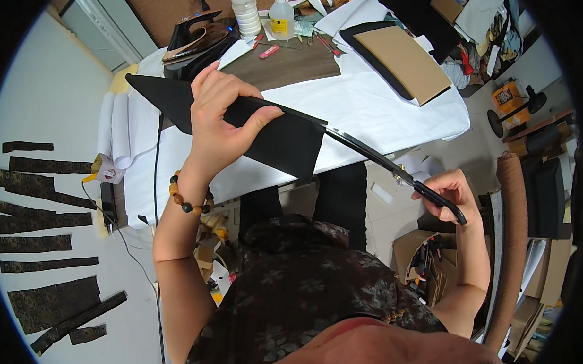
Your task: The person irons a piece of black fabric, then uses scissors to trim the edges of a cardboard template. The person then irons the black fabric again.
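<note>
Cutting in hand: black sheet held up in the air above the white-covered table, pinched by the left hand, thumb on the near face and fingers curled over the top edge. Long scissors gripped in the right hand, fingers closed through the dark handles, blades lying along the sheet's right edge with the tips hidden behind it; how far apart the blades stand, impossible to tell. Likely midway through a long straight cut, judging by the blade already buried in the sheet. Next move probably calling for steady tension from the left hand and a slow closing stroke along the same line. Off to the left, dark patterned strips laid out in rows; an iron and a glue bottle at the table's far end.
</note>
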`<state>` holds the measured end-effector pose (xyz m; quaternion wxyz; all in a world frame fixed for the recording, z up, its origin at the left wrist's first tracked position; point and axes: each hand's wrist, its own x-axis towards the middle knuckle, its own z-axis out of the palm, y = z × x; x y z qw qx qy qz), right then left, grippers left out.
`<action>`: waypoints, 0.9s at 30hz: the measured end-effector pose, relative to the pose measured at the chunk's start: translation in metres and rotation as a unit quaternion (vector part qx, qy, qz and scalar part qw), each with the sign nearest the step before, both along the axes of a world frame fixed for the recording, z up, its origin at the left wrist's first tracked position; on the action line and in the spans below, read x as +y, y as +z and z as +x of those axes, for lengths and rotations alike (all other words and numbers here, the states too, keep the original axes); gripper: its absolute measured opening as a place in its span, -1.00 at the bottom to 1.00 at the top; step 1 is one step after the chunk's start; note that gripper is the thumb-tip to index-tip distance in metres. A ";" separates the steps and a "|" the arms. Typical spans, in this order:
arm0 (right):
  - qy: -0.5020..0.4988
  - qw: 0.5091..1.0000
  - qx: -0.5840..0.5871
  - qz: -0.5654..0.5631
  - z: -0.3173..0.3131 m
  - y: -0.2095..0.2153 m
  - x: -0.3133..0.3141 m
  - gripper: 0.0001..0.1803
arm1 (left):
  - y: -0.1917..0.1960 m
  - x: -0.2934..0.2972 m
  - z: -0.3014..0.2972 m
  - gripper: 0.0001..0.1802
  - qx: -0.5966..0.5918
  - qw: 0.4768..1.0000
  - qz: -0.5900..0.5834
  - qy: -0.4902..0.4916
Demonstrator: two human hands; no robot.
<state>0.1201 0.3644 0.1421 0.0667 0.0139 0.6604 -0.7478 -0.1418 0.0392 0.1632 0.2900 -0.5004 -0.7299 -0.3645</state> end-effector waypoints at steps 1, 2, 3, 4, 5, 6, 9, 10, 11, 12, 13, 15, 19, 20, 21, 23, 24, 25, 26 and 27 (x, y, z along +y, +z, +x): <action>0.002 1.000 0.001 0.004 -0.002 0.000 0.000 -0.38 | 0.000 0.000 0.000 -0.67 0.000 1.000 0.001 0.000; 0.005 1.000 0.008 0.006 -0.004 0.001 0.001 -0.39 | 0.000 0.000 0.000 -0.66 0.000 1.000 0.002 0.000; 0.008 1.000 0.015 0.008 -0.005 0.001 0.002 -0.39 | 0.000 -0.001 0.001 -0.66 -0.001 1.000 0.001 -0.001; 0.011 1.000 0.022 0.010 -0.006 0.001 0.002 -0.39 | 0.000 -0.001 0.001 -0.66 -0.002 1.000 0.000 -0.002; 0.013 1.000 0.020 0.011 -0.006 0.001 0.003 -0.39 | 0.000 -0.002 0.001 -0.66 -0.002 1.000 -0.002 -0.001; 0.015 1.000 0.018 0.012 -0.007 0.002 0.004 -0.38 | 0.001 -0.002 0.002 -0.66 -0.001 1.000 -0.002 -0.002; 0.011 0.999 0.025 0.032 -0.007 0.008 0.004 -0.38 | 0.000 -0.003 0.001 -0.67 -0.003 1.000 -0.002 -0.003; 0.008 0.999 0.029 0.040 -0.007 0.010 0.004 -0.38 | 0.000 -0.003 0.001 -0.67 -0.007 1.000 -0.002 -0.003; 0.009 0.999 0.026 0.043 -0.007 0.013 0.004 -0.38 | 0.000 -0.003 0.001 -0.67 -0.011 1.000 -0.002 -0.003; 0.009 0.999 0.023 0.046 -0.007 0.015 0.004 -0.38 | -0.001 -0.003 0.000 -0.67 -0.014 1.000 0.001 -0.005; 0.010 0.999 0.019 0.048 -0.007 0.017 0.004 -0.38 | -0.002 -0.003 0.000 -0.67 -0.016 1.000 0.004 -0.007; 0.013 0.998 0.011 0.058 -0.006 0.018 0.007 -0.38 | -0.002 -0.003 -0.001 -0.67 -0.017 1.000 0.008 -0.007; 0.007 0.997 0.009 0.073 -0.004 0.021 0.003 -0.39 | -0.002 -0.004 0.001 -0.67 -0.016 1.000 0.008 -0.003; 0.007 0.997 0.010 0.078 -0.003 0.023 0.002 -0.40 | -0.002 -0.004 0.001 -0.67 -0.017 1.000 0.008 -0.003; 0.006 0.997 0.012 0.082 -0.002 0.024 0.002 -0.40 | -0.002 -0.004 0.001 -0.67 -0.017 1.000 0.010 -0.005; 0.009 0.996 0.012 0.090 -0.001 0.027 0.001 -0.41 | -0.003 -0.004 0.000 -0.66 -0.016 1.000 0.013 -0.008; 0.011 0.996 0.011 0.093 -0.001 0.028 0.001 -0.41 | -0.003 -0.004 0.000 -0.66 -0.016 1.000 0.013 -0.009; 0.014 0.995 0.009 0.096 -0.001 0.030 0.001 -0.41 | -0.003 -0.004 0.000 -0.66 -0.016 1.000 0.013 -0.010; 0.014 0.995 0.005 0.096 -0.001 0.032 0.000 -0.41 | -0.003 -0.005 0.000 -0.66 -0.015 1.000 0.012 -0.010; 0.014 0.995 0.001 0.097 0.000 0.033 -0.001 -0.42 | -0.003 -0.006 0.001 -0.65 -0.014 1.000 0.012 -0.009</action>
